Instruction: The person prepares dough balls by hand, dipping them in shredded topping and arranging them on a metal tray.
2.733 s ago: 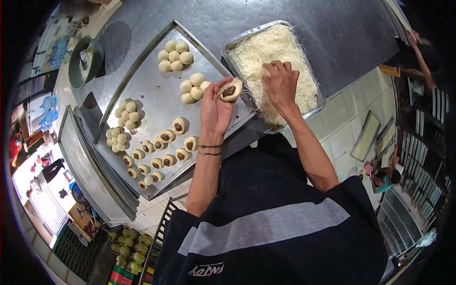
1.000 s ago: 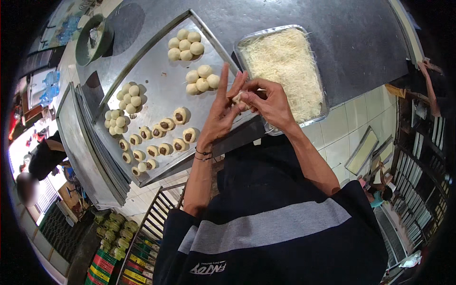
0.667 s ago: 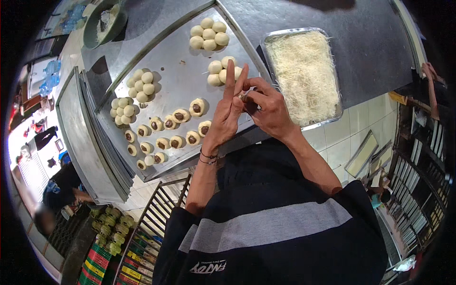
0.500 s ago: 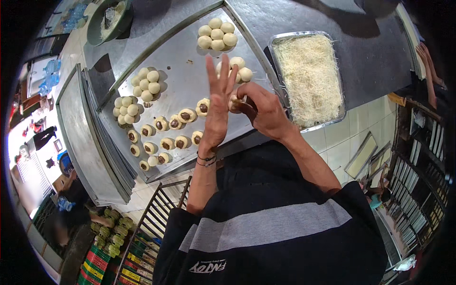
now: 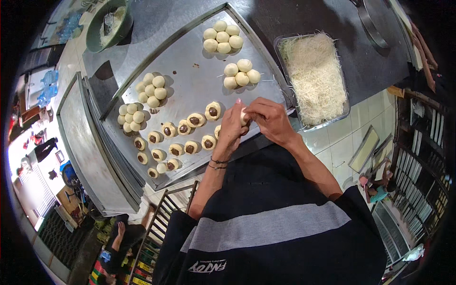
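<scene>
Between my hands, over the near right side of a large metal tray [image 5: 187,85], is a pale dough ball [image 5: 244,116]. My left hand [image 5: 231,125] is closed around it from the left, while the bent fingers of my right hand [image 5: 272,118] pinch it from the right. Any filling inside is hidden by my fingers. Left of my hands, rows of dough pieces [image 5: 194,119] with dark brown filling on top lie on the tray. Plain dough balls sit bunched in several clusters, one [image 5: 241,74] just beyond my hands and another [image 5: 223,36] farther back.
Right of the tray stands a rectangular metal pan [image 5: 316,78] heaped with pale shreds. A green bowl [image 5: 110,26] is at the far left, and stacked trays [image 5: 97,147] lean at the left. Another person [image 5: 116,242] is low on the left beside a dark metal rack [image 5: 164,221].
My left hand, spread upright before, has come down and closed on the dough ball with the right. A shadowy shape at the upper right has shifted, and the person at lower left has moved.
</scene>
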Demonstrator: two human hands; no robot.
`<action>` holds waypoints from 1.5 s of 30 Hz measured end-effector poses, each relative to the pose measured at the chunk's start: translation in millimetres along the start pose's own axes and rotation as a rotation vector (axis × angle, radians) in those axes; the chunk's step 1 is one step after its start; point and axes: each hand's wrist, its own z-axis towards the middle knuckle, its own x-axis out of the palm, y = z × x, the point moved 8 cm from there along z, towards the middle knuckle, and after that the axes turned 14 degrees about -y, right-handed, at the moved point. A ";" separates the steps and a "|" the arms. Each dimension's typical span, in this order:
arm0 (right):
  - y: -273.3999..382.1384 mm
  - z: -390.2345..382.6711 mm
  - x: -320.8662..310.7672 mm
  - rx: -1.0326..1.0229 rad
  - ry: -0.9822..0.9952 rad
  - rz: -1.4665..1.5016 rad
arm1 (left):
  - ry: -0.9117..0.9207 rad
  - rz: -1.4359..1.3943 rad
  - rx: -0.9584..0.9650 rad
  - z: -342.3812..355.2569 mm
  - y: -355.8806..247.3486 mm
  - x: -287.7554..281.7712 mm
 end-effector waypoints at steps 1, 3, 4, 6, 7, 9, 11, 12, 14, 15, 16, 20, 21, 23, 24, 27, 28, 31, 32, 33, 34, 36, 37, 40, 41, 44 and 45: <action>-12.9 -2.1 -7.2 0.079 -0.098 -0.033 | -0.118 -0.020 0.165 5.0 -2.4 3.5; -21.9 -2.9 -13.7 0.161 -0.206 -0.066 | -0.232 -0.032 0.327 3.7 -12.2 13.5; -31.5 -5.2 -20.4 0.298 -0.303 -0.021 | -0.283 -0.004 0.424 -0.7 -23.8 20.6; -37.7 -10.3 -22.2 0.435 -0.399 0.023 | -0.326 0.315 0.758 -12.3 -42.1 25.8; -39.3 -12.6 -16.5 0.504 -0.437 0.206 | -0.321 0.316 0.755 -12.9 -42.6 23.6; -44.0 -16.5 -4.7 0.629 -0.508 0.582 | -0.516 1.001 1.156 -33.9 -61.3 41.2; -49.2 -16.5 4.0 0.647 -0.401 0.448 | -0.547 0.918 1.015 -23.0 -53.7 29.1; -54.8 -17.3 11.4 0.663 -0.289 0.313 | -0.571 0.992 1.052 -25.0 -55.5 31.8; -79.9 -15.8 14.9 0.718 -0.333 0.346 | -0.595 1.069 1.092 -29.5 -60.0 31.3; -100.5 -17.7 17.8 0.778 -0.379 0.379 | -0.631 1.094 1.100 -35.4 -65.2 21.5; -131.2 -18.7 18.2 0.771 -0.392 0.305 | -0.657 1.120 1.109 -37.9 -71.7 12.5; -128.6 23.2 18.2 0.775 -0.422 0.181 | -0.840 1.418 0.947 -21.6 -92.0 -61.6; -131.9 28.0 21.8 0.773 -0.427 0.186 | -0.835 1.612 0.837 -14.2 -93.3 -68.0; -124.6 45.8 20.3 0.568 -0.343 -0.250 | -0.812 1.641 0.778 -8.5 -97.1 -74.3; -114.0 49.4 15.4 0.433 -0.379 -0.419 | -0.792 1.664 0.715 -4.0 -98.5 -77.3; -108.4 43.5 -9.8 0.414 -0.382 -0.405 | -0.721 1.856 0.778 -2.1 -99.1 -90.1; -112.6 36.7 -27.4 0.528 -0.446 -0.402 | -0.692 1.859 0.766 -2.9 -98.8 -98.0; -87.8 32.0 -87.4 0.146 -0.674 -0.635 | -0.619 1.884 0.891 -14.3 -112.7 -95.0; -77.9 35.6 -92.6 0.029 -0.667 -0.845 | -0.617 1.791 0.875 -18.9 -121.1 -91.8; -87.7 34.9 -98.7 0.039 -0.676 -0.852 | -0.600 1.795 0.877 -22.0 -126.6 -78.4; -101.0 39.5 -93.1 0.014 -0.541 -0.846 | -0.552 1.489 0.827 -24.6 -133.4 -70.5; -112.4 54.5 -77.7 -0.003 -0.342 -0.826 | -0.463 0.988 0.662 -19.6 -137.8 -70.0; -113.8 55.6 -77.0 -0.008 -0.339 -0.831 | -0.463 0.981 0.665 -15.0 -139.1 -64.1; -98.3 38.2 -96.1 0.064 -0.597 -0.426 | -0.248 0.213 0.455 -10.7 -107.3 -13.5; -85.5 38.1 -98.0 0.056 -0.586 -0.430 | -0.239 0.009 0.409 1.9 -96.3 -10.4; -87.5 23.1 -98.4 0.448 -0.578 0.014 | -0.041 -0.183 0.228 41.3 -57.4 7.4; -81.4 22.2 -98.6 0.447 -0.578 0.011 | -0.094 -0.179 0.185 47.2 -48.5 15.3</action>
